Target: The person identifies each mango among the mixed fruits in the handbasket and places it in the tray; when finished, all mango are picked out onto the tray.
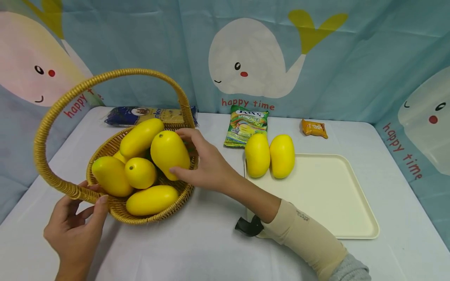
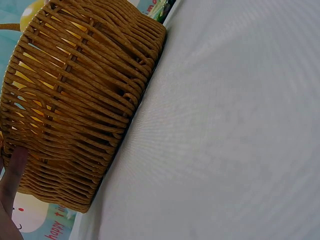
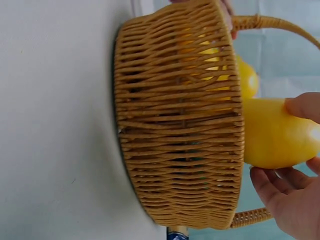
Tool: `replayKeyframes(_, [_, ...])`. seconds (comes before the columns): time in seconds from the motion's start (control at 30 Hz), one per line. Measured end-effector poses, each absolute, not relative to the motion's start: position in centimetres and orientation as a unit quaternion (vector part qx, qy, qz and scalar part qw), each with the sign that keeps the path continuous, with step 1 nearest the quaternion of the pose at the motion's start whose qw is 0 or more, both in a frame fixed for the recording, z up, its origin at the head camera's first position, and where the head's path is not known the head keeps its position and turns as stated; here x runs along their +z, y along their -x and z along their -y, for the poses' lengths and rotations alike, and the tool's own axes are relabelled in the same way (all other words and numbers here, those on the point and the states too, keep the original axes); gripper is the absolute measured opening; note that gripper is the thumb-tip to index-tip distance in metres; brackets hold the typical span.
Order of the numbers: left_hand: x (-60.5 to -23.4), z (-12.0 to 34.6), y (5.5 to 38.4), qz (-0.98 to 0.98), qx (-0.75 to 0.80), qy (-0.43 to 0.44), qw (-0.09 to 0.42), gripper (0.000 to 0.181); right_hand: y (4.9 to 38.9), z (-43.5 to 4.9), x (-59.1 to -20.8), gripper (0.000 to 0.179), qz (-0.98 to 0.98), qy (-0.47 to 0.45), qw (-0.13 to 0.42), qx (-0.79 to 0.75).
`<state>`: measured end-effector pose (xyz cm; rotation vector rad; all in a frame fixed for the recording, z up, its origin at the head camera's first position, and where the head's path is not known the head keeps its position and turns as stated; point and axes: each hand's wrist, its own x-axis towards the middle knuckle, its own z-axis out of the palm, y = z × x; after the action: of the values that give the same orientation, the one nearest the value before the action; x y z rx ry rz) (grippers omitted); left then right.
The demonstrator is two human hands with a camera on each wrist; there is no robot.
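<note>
A wicker basket (image 1: 147,220) with a tall arched handle stands on the left of the table, holding several yellow mangoes; one (image 1: 110,176) has a greenish tip. My left hand (image 1: 75,224) grips its near left rim at the foot of the handle, the thumb (image 2: 17,162) against the woven wall. At the basket's right side, my right hand (image 1: 205,162) holds a mango (image 1: 169,154) between thumb and fingers. In the right wrist view that mango (image 3: 277,132) shows at the rim, its lower end hidden behind the weave.
Two mangoes (image 1: 258,155) lie side by side on the far left corner of a cream tray (image 1: 316,195). Behind them are a green candy bag (image 1: 246,127) and a small orange packet (image 1: 314,128). A blue-and-yellow package (image 1: 140,115) lies behind the basket.
</note>
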<state>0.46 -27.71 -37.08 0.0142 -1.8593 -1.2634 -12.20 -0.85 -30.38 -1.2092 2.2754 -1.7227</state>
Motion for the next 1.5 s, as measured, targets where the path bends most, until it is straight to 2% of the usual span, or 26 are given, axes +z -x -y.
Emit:
replayKeyframes(0.73, [-36.7, 27.3, -0.6, 0.743, -0.507, -0.004, 0.437, 0.043, 11.4, -1.8, -30.2, 0.070, -0.693, 0.359, -0.005, -0.625])
replayKeyframes(1.5, [-36.7, 27.4, -0.5, 0.751, -0.498, -0.017, 0.434, 0.043, 10.6, -6.5, -29.7, 0.072, -0.716, 0.282, 0.002, -0.639])
